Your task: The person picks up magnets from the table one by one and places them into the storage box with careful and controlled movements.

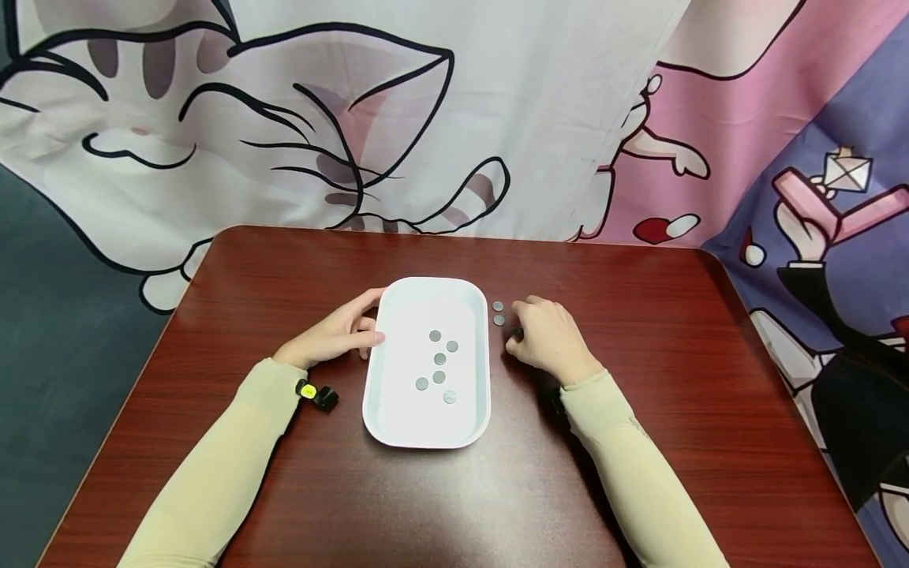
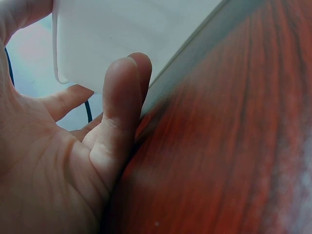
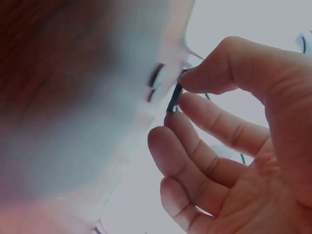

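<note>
Head view: white rectangular tray (image 1: 398, 418) on the red-brown counter (image 1: 319, 489), with six silver coin-like discs (image 1: 439, 359) scattered inside around the middle. Rests the left hand (image 1: 348, 325) against the tray's left side, with the thumb at the rim. Bends the right hand (image 1: 550, 335) just beside two loose discs (image 1: 499, 320), to the right of the tray.

Left wrist view: holds thumb and index finger well apart at the tray's outer wall.

Right wrist view: pinches a thin, dark-looking disc (image 3: 174, 99) edge-on between thumb and index finger, with the other fingers loosely bent, near the two blurred loose discs.
</note>
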Demonstrator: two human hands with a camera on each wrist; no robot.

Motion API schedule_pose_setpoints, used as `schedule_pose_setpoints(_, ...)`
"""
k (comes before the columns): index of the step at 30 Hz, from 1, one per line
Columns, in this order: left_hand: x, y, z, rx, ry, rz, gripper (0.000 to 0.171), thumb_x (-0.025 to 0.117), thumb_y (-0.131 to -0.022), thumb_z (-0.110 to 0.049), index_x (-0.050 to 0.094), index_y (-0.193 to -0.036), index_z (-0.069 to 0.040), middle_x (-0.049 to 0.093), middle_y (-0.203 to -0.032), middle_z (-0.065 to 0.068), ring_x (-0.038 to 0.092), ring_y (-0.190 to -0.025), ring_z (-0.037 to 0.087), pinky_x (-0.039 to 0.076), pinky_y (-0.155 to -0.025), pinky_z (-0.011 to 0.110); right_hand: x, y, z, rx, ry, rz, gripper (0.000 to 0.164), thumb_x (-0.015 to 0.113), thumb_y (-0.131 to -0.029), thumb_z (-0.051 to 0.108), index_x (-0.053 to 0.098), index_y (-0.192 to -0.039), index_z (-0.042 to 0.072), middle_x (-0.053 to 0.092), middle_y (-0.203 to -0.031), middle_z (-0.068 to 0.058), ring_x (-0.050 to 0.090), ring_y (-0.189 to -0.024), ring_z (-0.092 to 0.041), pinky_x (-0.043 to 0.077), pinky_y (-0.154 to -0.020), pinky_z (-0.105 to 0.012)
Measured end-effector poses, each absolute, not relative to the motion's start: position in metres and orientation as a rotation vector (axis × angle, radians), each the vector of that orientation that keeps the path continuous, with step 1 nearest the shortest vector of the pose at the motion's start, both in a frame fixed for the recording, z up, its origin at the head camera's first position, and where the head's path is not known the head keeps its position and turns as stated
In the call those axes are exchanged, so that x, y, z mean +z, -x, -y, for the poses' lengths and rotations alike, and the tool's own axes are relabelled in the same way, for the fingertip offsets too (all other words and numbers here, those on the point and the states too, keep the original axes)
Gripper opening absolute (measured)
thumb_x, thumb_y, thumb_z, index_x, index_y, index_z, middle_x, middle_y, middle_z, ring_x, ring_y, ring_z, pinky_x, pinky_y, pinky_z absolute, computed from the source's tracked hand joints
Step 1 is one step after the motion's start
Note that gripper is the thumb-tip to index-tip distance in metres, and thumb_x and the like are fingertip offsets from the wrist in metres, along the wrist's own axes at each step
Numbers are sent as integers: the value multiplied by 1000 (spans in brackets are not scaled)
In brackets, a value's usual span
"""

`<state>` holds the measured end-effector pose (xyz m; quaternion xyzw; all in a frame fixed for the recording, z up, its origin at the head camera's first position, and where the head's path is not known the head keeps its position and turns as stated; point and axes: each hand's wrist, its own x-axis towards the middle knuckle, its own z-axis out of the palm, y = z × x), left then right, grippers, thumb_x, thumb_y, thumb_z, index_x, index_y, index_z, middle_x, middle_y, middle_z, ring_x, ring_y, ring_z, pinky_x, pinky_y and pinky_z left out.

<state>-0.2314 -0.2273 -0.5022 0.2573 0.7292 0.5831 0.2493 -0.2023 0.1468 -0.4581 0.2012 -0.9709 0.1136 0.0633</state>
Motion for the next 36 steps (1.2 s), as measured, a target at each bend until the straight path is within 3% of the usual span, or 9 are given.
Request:
schedule_pose_setpoints(8,-503,233,227,1592,-709,-1980,76,64,-101,-8,22,-164,-17,71,-85,9,59,-64,23,52,-59,29,-442,191,-135,431,-720,2755,16,70,-65,5,73,-79,12,58,-74,0,57,-60,-24,49,-60,-40)
schedule_pose_setpoints(14,-503,234,227,1593,-697,-1965,75,64,-101,-8,23,-163,-17,73,-87,12,62,-68,20,54,-60,30,-432,183,-125,454,-780,2642,10,71,-68,7,69,-76,11,53,-71,2,49,-57,-17,42,-59,-35)
schedule_pose_setpoints(19,-502,233,227,1594,-696,-1967,75,65,-101,-9,24,-163,-18,73,-89,13,62,-68,22,54,-60,30,-427,173,-114,547,-873,2610,10,74,-70,11,69,-78,12,57,-74,3,49,-60,-10,42,-61,-31)
schedule_pose_setpoints(29,-505,234,228,1603,-695,-1961,74,65,-101,-9,24,-163,-18,72,-88,12,62,-67,20,54,-60,30,-434,148,-81,611,-1135,2566,14,76,-70,12,65,-77,16,59,-75,4,49,-62,-9,45,-61,-28)
schedule_pose_setpoints(36,-504,233,228,1595,-703,-1967,75,64,-101,-8,23,-163,-17,70,-81,8,59,-64,20,53,-59,30,-447,134,-64,592,-1258,2601,16,76,-70,13,63,-77,18,52,-73,8,43,-60,-8,41,-60,-27)
